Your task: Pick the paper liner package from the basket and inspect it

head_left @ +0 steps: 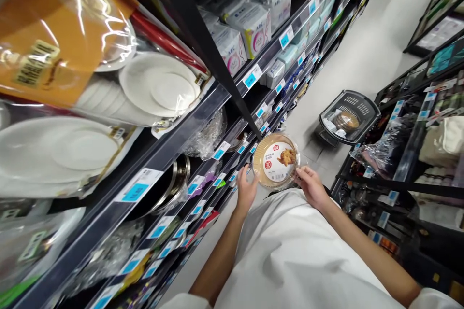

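Observation:
Both my hands hold a round wrapped pack of paper baking liners in front of my white shirt. The pack is tan, with a white label showing a roast chicken and a red circle. My left hand grips its lower left edge, fingers curled up around the rim. My right hand pinches the lower right edge. The pack faces me, tilted upright, level with the lower shelves on my left.
A black shelf unit on my left carries wrapped white plates, steel pans, packs of pads and blue price tags. A grey shopping basket with goods stands on the pale aisle floor ahead. More shelving stands at my right.

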### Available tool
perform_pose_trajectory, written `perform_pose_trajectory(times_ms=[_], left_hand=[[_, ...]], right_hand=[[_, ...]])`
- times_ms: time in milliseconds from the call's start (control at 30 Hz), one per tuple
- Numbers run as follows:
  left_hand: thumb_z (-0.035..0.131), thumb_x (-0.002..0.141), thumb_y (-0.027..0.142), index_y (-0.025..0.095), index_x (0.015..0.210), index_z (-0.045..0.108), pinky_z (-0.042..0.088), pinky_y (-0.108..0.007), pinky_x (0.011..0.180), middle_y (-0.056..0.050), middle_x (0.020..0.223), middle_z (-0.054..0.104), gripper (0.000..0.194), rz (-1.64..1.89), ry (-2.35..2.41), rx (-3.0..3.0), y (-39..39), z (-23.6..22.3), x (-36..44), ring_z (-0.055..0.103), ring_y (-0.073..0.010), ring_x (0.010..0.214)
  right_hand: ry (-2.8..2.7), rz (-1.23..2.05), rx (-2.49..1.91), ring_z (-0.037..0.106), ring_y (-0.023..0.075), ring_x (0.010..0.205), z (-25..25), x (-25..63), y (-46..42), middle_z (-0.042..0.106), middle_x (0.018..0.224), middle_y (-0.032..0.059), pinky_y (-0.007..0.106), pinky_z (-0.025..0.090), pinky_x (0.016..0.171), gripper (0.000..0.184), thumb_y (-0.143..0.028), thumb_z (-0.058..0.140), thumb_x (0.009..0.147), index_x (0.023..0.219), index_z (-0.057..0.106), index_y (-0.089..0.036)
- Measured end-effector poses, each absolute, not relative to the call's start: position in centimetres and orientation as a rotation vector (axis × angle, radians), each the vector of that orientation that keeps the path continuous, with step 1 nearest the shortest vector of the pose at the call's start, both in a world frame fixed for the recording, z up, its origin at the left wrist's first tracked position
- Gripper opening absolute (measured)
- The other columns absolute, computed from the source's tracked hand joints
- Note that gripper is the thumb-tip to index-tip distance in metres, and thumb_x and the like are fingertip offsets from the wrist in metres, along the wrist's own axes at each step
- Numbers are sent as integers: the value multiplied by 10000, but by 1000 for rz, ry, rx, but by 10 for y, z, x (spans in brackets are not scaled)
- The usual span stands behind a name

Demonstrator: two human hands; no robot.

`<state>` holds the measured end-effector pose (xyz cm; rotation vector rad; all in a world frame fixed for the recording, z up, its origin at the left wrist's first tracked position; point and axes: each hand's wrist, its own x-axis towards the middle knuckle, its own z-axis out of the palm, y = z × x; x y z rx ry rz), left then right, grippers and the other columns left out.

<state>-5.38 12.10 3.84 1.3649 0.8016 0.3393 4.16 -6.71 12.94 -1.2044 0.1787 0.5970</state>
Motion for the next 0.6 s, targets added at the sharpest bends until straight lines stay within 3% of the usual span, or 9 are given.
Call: perform_pose_trajectory(times_ms=[100,333,500,600], left_hand=[[779,802,399,236,1158,726,176,-497,1258,-137,1480,510,395,435,465,1814,111,60,-60,346,-338,1459],[759,850,367,275,1133,760,82,-559,1268,-117,1270,687,297,284,81,1968,94,91,-63,489,-351,1370],[677,929,368,217,1166,720,152,-629,1228,-96,1173,735,284,569,-100,2205,88,90,-57,595,-320,1247],[634,968,301,172,1196,671,188,-599,1215,-82,1138,748,264,813,-252,2385,85,96,-56,619,-283,1205]], right_hand=[[159,589,-1183,565,126,691,133,42,-68,608,669,-27,244,524,737,435,-439,964,594,604,609,-188],[84,575,-1126,610,159,757,135,45,-74,697,799,5,267,522,733,311,-398,924,667,719,685,-205],[-9,538,-1102,602,159,717,132,49,-77,672,733,-9,273,533,741,330,-372,905,707,639,622,-217],[-26,535,-1076,625,175,732,135,51,-78,712,794,3,298,555,751,301,-361,892,721,657,631,-224]])
